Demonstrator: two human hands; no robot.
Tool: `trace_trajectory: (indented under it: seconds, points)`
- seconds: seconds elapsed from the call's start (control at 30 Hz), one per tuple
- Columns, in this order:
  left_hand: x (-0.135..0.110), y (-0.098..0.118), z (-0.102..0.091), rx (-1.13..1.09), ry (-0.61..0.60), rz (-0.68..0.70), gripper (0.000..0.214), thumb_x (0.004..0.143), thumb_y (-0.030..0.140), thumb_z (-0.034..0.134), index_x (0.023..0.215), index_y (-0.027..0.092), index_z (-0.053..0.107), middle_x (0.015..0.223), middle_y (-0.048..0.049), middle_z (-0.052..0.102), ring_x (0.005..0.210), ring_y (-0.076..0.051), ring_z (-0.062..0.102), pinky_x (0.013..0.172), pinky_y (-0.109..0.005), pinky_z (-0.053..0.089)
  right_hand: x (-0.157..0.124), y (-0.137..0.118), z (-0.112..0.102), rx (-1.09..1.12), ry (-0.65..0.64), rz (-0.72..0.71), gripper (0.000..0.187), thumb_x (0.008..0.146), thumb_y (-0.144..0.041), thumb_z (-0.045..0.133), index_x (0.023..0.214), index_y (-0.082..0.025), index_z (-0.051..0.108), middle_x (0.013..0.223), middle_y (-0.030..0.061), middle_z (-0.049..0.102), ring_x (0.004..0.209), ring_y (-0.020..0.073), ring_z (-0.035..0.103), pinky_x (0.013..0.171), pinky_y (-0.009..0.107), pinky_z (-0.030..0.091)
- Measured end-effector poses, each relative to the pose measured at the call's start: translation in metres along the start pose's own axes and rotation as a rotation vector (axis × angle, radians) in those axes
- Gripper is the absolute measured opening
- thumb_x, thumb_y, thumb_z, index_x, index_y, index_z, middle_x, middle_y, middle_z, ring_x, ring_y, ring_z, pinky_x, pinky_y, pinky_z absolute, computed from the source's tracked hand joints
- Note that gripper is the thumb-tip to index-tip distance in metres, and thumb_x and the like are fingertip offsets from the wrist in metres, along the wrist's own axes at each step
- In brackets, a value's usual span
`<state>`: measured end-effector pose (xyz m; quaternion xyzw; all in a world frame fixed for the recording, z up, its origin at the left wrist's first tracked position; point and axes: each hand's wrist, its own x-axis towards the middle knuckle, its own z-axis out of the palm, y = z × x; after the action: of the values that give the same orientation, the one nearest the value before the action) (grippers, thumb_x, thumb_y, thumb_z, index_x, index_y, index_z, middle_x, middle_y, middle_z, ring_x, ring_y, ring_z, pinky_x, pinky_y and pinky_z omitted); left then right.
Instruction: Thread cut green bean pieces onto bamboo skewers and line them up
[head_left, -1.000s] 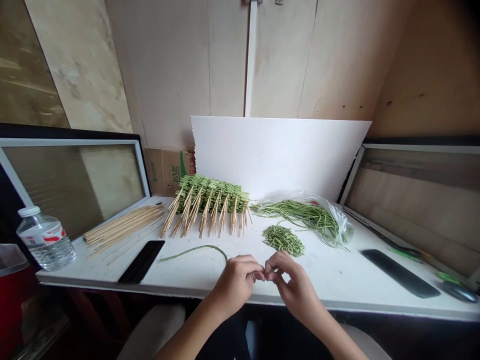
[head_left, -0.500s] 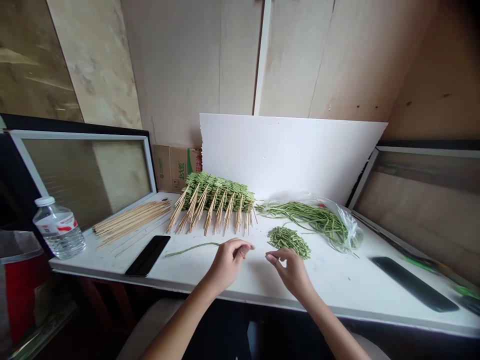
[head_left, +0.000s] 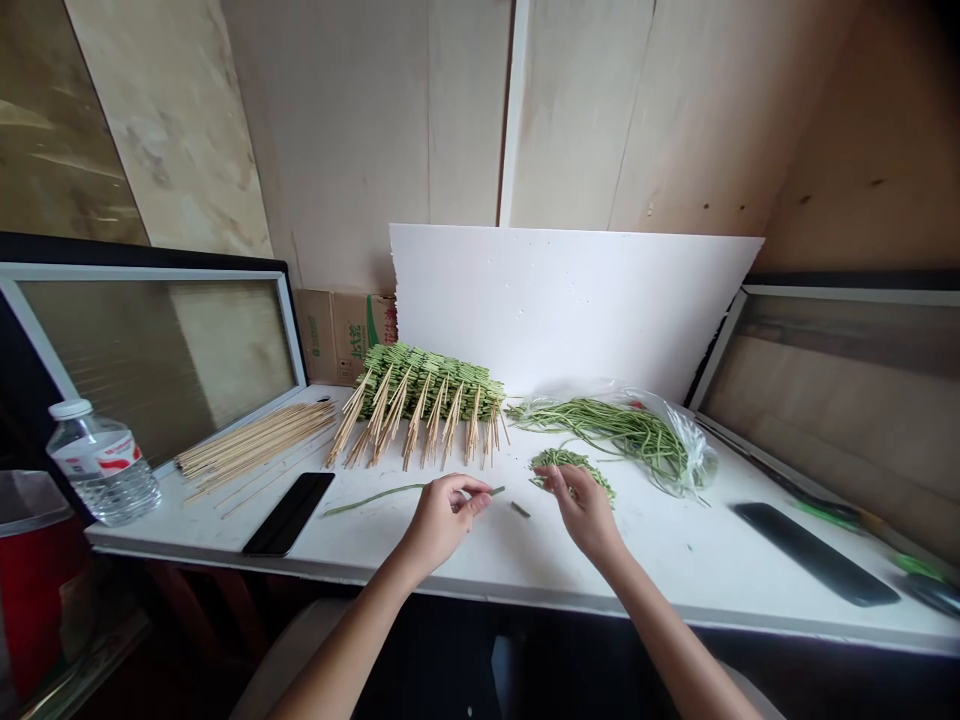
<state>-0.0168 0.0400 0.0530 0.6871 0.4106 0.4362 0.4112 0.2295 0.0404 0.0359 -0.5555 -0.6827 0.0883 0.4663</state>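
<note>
Newly, a short bean piece [head_left: 520,510] is lying on the table [head_left: 709,560], likely snapped from the long bean [head_left: 379,495] the left hand [head_left: 442,515] is pinching; the right hand [head_left: 585,510] is hovering loosely curled, contents unclear.

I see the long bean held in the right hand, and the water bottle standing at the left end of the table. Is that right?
Not quite: the head view shows the long bean in the left hand, not the right hand. The water bottle does stand at the left end of the table.
</note>
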Motion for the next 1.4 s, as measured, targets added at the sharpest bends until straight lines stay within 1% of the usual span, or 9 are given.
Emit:
trace_trajectory:
  seconds: [0.1,0.17,0.3,0.43,0.63,0.77,0.97,1.2,1.4]
  points:
    - [-0.002,0.001,0.008,-0.001,0.004,0.020,0.032,0.088,0.045,0.073,0.099,0.015,0.078,0.070,-0.0048,0.070,0.058,-0.015,0.057,0.059,-0.027,0.046,-0.009,-0.026,-0.010,0.200,-0.220,-0.026,0.039,0.099,-0.056,0.055,0.111,-0.025,0.076,0.096,0.0076,0.076,0.087,0.0247,0.067,0.069,0.033,0.048]
    - [-0.004,0.001,0.013,-0.001,0.006,0.050,0.028,0.087,0.043,0.074,0.096,0.016,0.078,0.079,-0.0067,0.074,0.061,-0.016,0.060,0.061,-0.028,0.047,-0.017,-0.038,-0.009,0.246,-0.282,-0.063,0.034,0.094,-0.053,0.066,0.113,-0.026,0.075,0.093,0.0057,0.075,0.085,0.0226,0.067,0.066,0.031,0.047]
    - [-0.007,0.001,0.021,-0.004,-0.011,0.075,0.024,0.088,0.039,0.073,0.096,0.017,0.078,0.083,-0.0070,0.074,0.064,-0.016,0.061,0.064,-0.028,0.050,-0.024,-0.044,-0.003,0.241,-0.202,-0.087,0.021,0.096,-0.045,0.066,0.096,-0.026,0.078,0.084,0.0041,0.073,0.079,0.0204,0.064,0.064,0.030,0.047]
    - [-0.010,-0.002,0.023,0.009,-0.091,0.079,0.022,0.093,0.035,0.067,0.093,0.017,0.079,0.078,-0.0051,0.071,0.064,-0.016,0.060,0.065,-0.028,0.049,-0.023,-0.040,-0.005,0.241,-0.166,-0.157,0.018,0.097,-0.042,0.066,0.096,-0.027,0.076,0.086,0.0050,0.072,0.084,0.0223,0.062,0.066,0.032,0.048]
    - [-0.012,0.002,0.026,0.110,-0.015,0.168,0.018,0.092,0.028,0.067,0.087,0.017,0.081,0.071,-0.0037,0.067,0.064,-0.016,0.060,0.063,-0.027,0.047,-0.025,-0.046,-0.007,0.212,-0.244,-0.160,0.015,0.093,-0.042,0.070,0.093,-0.027,0.075,0.085,0.0045,0.070,0.082,0.0223,0.060,0.065,0.032,0.048]
    - [-0.015,0.008,0.029,0.070,-0.013,0.185,0.017,0.090,0.030,0.070,0.089,0.017,0.081,0.078,-0.0060,0.071,0.063,-0.016,0.062,0.063,-0.028,0.049,-0.028,-0.047,-0.003,0.237,-0.198,-0.092,0.009,0.094,-0.028,0.062,0.090,-0.024,0.069,0.086,0.0054,0.068,0.084,0.0226,0.060,0.066,0.032,0.049]
    - [-0.020,0.009,0.032,0.040,-0.068,0.161,0.022,0.091,0.022,0.061,0.077,0.017,0.078,0.073,-0.0056,0.070,0.065,-0.016,0.060,0.063,-0.027,0.047,-0.033,-0.051,-0.001,0.233,-0.221,-0.060,0.026,0.084,-0.009,0.049,0.085,-0.024,0.069,0.083,0.0052,0.067,0.084,0.0227,0.060,0.072,0.034,0.050]
    - [-0.010,-0.002,0.027,-0.133,-0.144,0.081,0.026,0.090,0.032,0.066,0.075,0.013,0.077,0.066,-0.0048,0.066,0.056,-0.013,0.052,0.058,-0.026,0.045,-0.026,-0.048,-0.005,0.473,-0.395,-0.013,0.021,0.091,-0.038,0.064,0.080,-0.022,0.071,0.079,0.0031,0.069,0.075,0.0198,0.062,0.070,0.031,0.048]
    - [-0.003,-0.011,0.020,-0.111,-0.037,0.096,0.041,0.098,0.049,0.059,0.101,0.013,0.078,0.087,-0.0100,0.071,0.078,-0.018,0.062,0.072,-0.029,0.049,-0.021,-0.012,0.008,0.057,-0.043,0.052,0.042,0.091,-0.062,0.062,0.086,-0.025,0.081,0.079,0.0086,0.071,0.084,0.0281,0.061,0.077,0.040,0.047]
